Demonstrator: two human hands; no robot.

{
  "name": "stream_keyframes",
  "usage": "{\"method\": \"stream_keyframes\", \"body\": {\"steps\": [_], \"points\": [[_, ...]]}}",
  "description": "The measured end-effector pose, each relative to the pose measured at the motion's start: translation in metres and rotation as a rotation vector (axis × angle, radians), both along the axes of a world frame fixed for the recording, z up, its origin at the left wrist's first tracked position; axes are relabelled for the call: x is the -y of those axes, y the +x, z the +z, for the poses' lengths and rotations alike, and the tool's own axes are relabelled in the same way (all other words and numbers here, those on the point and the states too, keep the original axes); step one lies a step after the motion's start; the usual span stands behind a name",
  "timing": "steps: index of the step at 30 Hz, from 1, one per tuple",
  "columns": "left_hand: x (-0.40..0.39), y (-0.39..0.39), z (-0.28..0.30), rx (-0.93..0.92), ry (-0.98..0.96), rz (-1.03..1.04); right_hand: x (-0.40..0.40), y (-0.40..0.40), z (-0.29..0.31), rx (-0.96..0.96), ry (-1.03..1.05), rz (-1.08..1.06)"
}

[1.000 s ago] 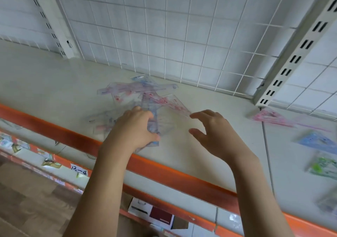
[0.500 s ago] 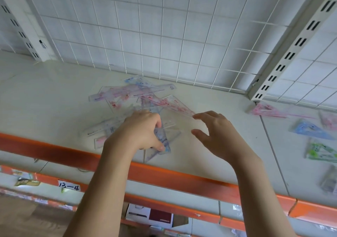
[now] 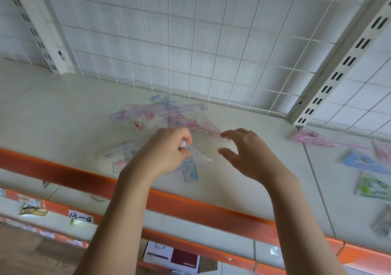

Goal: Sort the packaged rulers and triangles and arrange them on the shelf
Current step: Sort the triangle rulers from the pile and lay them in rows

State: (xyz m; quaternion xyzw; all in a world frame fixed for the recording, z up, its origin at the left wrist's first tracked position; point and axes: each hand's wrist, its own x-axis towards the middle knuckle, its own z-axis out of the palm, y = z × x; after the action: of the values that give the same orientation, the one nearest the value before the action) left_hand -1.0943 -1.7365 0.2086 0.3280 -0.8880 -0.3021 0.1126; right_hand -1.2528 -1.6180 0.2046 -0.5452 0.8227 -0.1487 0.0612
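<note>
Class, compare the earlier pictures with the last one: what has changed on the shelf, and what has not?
The left hand has lifted a clear packaged triangle off the pile, keeping its grip. The right hand stays open beside it, holding nothing. The sorted packs on the right lie unchanged.

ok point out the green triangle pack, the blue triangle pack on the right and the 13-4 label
green triangle pack [image 3: 369,188], head view, printed middle
blue triangle pack [image 3: 361,161], head view, centre
13-4 label [image 3: 80,219], head view, handwritten digits
</note>
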Motion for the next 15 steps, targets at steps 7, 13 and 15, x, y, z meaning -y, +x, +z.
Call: {"method": "stream_keyframes", "body": {"steps": [7,13,15], "points": [[0.01,0.017,0.005,-0.22,-0.063,0.18,0.04,-0.01,0.0,-0.01,0.048,-0.029],[0.011,0.027,0.006,-0.267,-0.119,0.23,0.049,-0.016,-0.01,0.054,0.087,-0.178],[0.009,0.027,0.007,-0.278,-0.126,0.236,0.047,-0.015,-0.012,0.072,0.067,-0.22]]}}
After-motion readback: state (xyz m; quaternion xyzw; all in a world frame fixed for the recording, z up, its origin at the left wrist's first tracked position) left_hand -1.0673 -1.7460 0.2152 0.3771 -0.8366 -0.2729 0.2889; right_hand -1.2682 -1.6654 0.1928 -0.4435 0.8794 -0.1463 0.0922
